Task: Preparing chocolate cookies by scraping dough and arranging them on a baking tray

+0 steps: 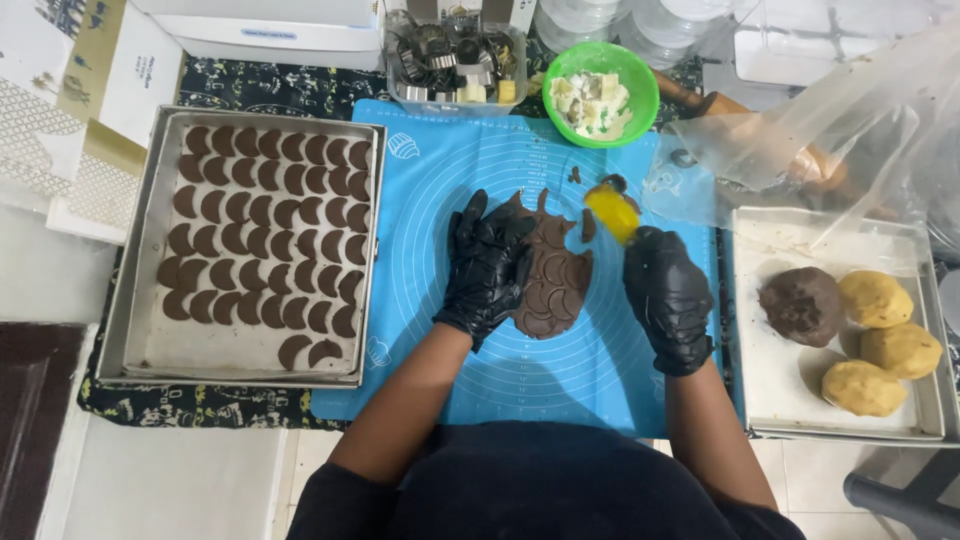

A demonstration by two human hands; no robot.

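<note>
**Crescents cut from the chocolate dough**

My left hand (487, 268), in a black glove, lies flat with fingers spread on the left edge of the rolled-out sheet of dark brown dough (551, 275), gripping nothing. My right hand (666, 297), gloved the same, is closed around a small yellow plastic cutter (612, 212), which sits at about two o'clock from the dough, just beside its edge. The sheet is scored with crescent shapes and rests in the middle of the blue silicone baking mat (520, 370).

At nine o'clock stands a rectangular metal tray (140, 300) lined with rows of brown crescent cookies (265, 235). At three o'clock a second lined tray (770, 390) holds one brown dough ball (801, 305) and three yellow dough balls (885, 345).

Farther off, at twelve o'clock, are a green plastic bowl (632, 85) of pale scraps and a clear tub of metal cutters (455, 60).
</note>
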